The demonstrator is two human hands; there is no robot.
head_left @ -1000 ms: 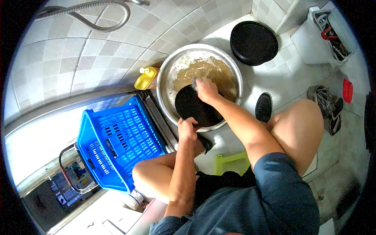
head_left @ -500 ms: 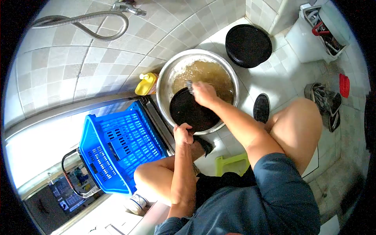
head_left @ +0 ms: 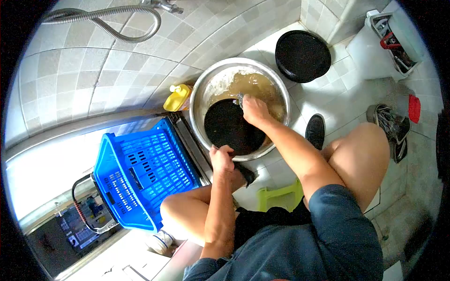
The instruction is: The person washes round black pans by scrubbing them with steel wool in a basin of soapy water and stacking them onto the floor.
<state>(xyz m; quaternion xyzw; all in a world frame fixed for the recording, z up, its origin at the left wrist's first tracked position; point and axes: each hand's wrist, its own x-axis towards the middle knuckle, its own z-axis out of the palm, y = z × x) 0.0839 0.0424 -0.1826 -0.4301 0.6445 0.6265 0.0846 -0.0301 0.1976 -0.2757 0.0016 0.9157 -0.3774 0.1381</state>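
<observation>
A wide metal basin [head_left: 195, 106] holds brownish, foamy water. Inside it, tilted against the near rim, is a round black pan-like piece [head_left: 234, 127]. My left hand [head_left: 221, 158] grips the near edge of this black piece at the basin's rim. With closed fingers my right hand [head_left: 255, 110] holds a small grey metallic scrubber [head_left: 240, 100] at the far edge of the black piece, just over the water.
A blue basket [head_left: 147, 173] stands at the left, a yellow bottle [head_left: 178, 98] beside the basin. Behind lies another round black pan [head_left: 303, 56]. At the right are a white bin [head_left: 372, 51], shoes [head_left: 391, 124] and a red item [head_left: 414, 108]. A green stool [head_left: 276, 193] is below me.
My right hand has moved with the scrubber over the black piece, now slightly to the right at its far edge. My left hand has kept its grip on the near edge.
</observation>
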